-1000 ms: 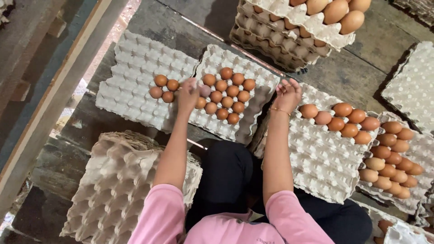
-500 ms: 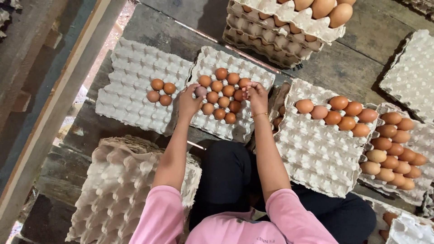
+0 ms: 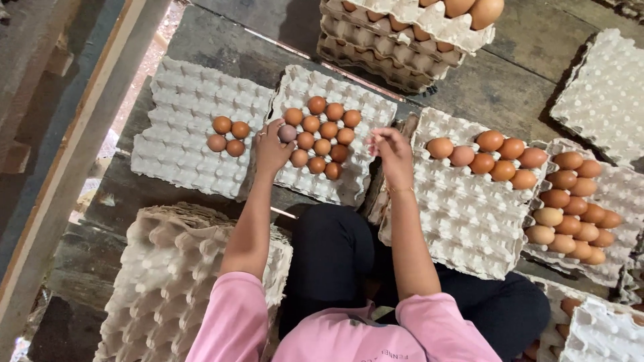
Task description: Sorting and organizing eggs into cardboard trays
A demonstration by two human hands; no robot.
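On a dark plank floor (image 3: 510,80) ringed with grey pulp egg trays, a person in a pink top is sitting among the sorting; the middle tray (image 3: 335,181) at twelve o'clock from the lap is carrying a cluster of brown eggs (image 3: 322,134), and the left hand (image 3: 272,149) is closing its fingertips round a paler, pinkish egg (image 3: 288,133) at the cluster's nine o'clock edge; half a second ago that hand was resting lower against the same rows, so the egg is now coming up or going down at the tray's left side, which of the two I cannot tell. The right hand (image 3: 392,153) is drawing back to three o'clock of the cluster, fingers pinched together over the gap between trays; whether anything sits inside them is hidden; a second ago it was over the right tray (image 3: 463,228), then in among the middle eggs. At ten o'clock the left tray (image 3: 174,161) is holding four brown eggs (image 3: 228,135); at one o'clock a stack of filled trays (image 3: 396,47) is standing; the sorting is looking barely begun.
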